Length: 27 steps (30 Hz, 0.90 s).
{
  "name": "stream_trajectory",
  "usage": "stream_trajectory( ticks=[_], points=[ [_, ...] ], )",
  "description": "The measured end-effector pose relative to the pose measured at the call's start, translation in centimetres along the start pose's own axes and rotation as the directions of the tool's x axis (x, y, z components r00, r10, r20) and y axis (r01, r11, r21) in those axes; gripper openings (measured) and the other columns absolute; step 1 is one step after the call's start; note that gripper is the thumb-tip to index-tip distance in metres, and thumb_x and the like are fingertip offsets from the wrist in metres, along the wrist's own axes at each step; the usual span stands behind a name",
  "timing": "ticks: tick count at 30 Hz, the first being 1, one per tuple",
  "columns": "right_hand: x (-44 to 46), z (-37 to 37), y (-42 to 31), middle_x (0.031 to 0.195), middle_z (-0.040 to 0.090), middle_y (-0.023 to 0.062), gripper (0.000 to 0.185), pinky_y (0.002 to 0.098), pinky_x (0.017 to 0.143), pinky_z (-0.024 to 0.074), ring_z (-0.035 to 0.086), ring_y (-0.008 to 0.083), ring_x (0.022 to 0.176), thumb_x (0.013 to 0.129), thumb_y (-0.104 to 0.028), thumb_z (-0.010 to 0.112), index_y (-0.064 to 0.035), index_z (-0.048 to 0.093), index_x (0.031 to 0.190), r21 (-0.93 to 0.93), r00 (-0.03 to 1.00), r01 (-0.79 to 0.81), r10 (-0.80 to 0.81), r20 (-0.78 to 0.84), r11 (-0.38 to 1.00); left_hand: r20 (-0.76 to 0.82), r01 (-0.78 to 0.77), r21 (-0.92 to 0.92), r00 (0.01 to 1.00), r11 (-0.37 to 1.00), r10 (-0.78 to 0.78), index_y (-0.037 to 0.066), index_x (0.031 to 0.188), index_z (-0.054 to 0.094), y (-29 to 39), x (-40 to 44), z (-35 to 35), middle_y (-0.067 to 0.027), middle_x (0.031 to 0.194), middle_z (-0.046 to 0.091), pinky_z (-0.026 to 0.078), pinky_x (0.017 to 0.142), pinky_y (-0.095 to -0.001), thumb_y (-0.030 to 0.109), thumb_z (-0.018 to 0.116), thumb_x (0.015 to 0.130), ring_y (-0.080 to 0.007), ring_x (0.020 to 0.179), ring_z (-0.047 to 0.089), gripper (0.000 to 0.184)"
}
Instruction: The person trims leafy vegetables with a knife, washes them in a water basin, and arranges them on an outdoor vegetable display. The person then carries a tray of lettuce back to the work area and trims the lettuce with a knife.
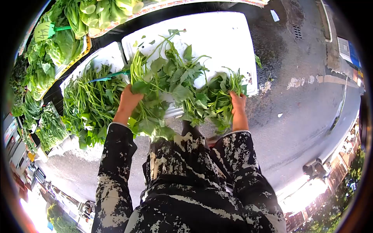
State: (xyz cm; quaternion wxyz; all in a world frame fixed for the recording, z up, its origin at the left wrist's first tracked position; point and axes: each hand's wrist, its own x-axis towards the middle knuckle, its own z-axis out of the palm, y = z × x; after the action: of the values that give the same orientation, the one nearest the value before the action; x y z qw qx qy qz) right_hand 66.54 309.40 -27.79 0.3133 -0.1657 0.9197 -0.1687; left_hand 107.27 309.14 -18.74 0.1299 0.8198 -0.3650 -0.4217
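Note:
Leafy greens (pixel 182 79) with long green stems and broad leaves lie spread across the front of a white foam board (pixel 221 39). At the left end of these greens, my left hand (pixel 131 101) is closed on leaves and stems, its fingertips partly hidden by foliage. My right hand (pixel 238 103) grips the right end, where stems bunch together, with the thumb on top. Leaves hang over the board's near edge between both hands.
A pile of long-stemmed greens (pixel 91 103) fills a white box to the left, with a teal price tag (pixel 110 76) above it. Lettuce (pixel 64 48) and a green tag (pixel 44 31) stand further back. Wet pavement (pixel 287 105) runs along the right.

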Motion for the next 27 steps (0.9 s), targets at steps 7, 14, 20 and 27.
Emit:
stream_trajectory(
  ticks=[7, 14, 20, 27],
  points=[
    [1.7, -5.3, -1.7, 0.079, 0.064, 0.0084, 0.033, 0.0364, 0.059, 0.0522, 0.062, 0.0214, 0.069, 0.07, -0.029, 0.068, -0.0042, 0.06, 0.09, 0.273, 0.654, -0.607, 0.274, 0.705, 0.746, 0.209, 0.198, -0.302, 0.968, 0.932, -0.138, -0.003, 0.109, 0.048, 0.1, -0.4, 1.6, -0.0089, 0.096, 0.059, 0.042, 0.076, -0.0324, 0.012, 0.07, 0.067, -0.0184, 0.086, 0.055, 0.05],
    [-3.0, -4.9, -11.1, 0.094, 0.059, 0.0169, 0.046, 0.0408, 0.071, 0.0495, 0.061, 0.0279, 0.078, 0.07, -0.023, 0.057, 0.0023, 0.051, 0.107, 0.005, 0.988, 0.154, -0.154, 0.011, 0.988, 0.234, 0.244, -0.416, 0.959, 0.876, -0.156, -0.003, 0.107, 0.048, 0.5, -0.5, 3.2, -0.0126, 0.097, 0.057, 0.043, 0.073, -0.0338, 0.017, 0.073, 0.063, -0.0202, 0.085, 0.054, 0.054],
    [-10.7, 7.2, -16.7, 0.133, 0.027, 0.0256, 0.103, 0.0494, 0.1, 0.0284, 0.033, 0.0376, 0.12, 0.065, -0.053, 0.064, 0.0021, 0.012, 0.134, -0.053, 0.931, 0.073, -0.048, 0.362, 0.996, 0.241, 0.291, -0.349, 0.946, 0.891, -0.215, -0.001, 0.113, 0.045, 1.1, -0.7, 6.6, -0.0121, 0.102, 0.056, 0.043, 0.074, -0.0356, 0.019, 0.07, 0.068, -0.022, 0.089, 0.054, 0.056],
    [-11.6, 9.0, -16.3, 0.113, 0.048, 0.0254, 0.117, 0.0392, 0.089, 0.0429, 0.053, 0.0338, 0.1, 0.056, -0.043, 0.075, 0.0016, 0.002, 0.135, -0.367, 0.914, 0.366, -0.257, 0.315, 0.855, 0.122, 0.18, -0.196, 0.98, 0.964, -0.158, -0.001, 0.107, 0.053, 0.6, -0.2, 8.1, -0.014, 0.092, 0.061, 0.045, 0.075, -0.0306, 0.026, 0.068, 0.062, -0.0203, 0.082, 0.059, 0.055]
  ],
)
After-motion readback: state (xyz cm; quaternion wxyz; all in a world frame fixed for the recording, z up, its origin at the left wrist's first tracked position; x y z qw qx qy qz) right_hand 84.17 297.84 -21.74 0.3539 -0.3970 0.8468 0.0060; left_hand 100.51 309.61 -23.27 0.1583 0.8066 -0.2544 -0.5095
